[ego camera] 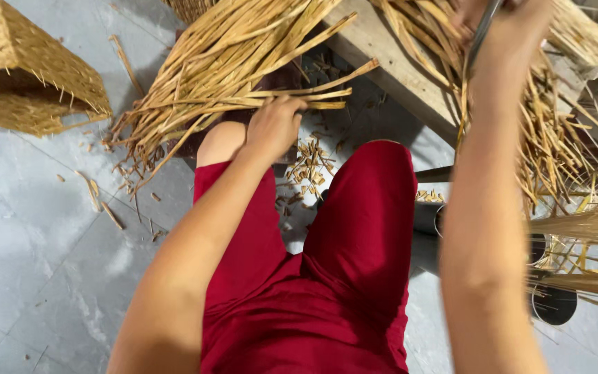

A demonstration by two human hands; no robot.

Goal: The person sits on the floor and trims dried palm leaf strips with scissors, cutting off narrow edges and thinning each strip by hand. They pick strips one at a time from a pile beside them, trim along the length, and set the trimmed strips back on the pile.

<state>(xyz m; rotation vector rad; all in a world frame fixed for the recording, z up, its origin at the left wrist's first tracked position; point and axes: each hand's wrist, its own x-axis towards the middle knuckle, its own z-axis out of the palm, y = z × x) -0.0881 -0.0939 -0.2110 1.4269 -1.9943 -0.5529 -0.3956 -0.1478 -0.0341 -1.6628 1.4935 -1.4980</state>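
My left hand [273, 125] reaches down past my knee and closes on a few flat straw strips at the lower edge of a big fanned bundle of straw strips [230, 62]. My right hand [513, 28] is raised at the top right, blurred, gripping a thin grey metal tool [482, 31] that points down among more hanging straw strips [555, 131]. I sit in red trousers [327, 277], my knees in the middle of the view.
A woven straw basket [25, 76] lies at the top left on the grey tiled floor [36, 242]. A wooden plank [396, 69] runs behind the bundle. Metal tubes [555, 301] and short straw offcuts [309, 166] lie near my legs.
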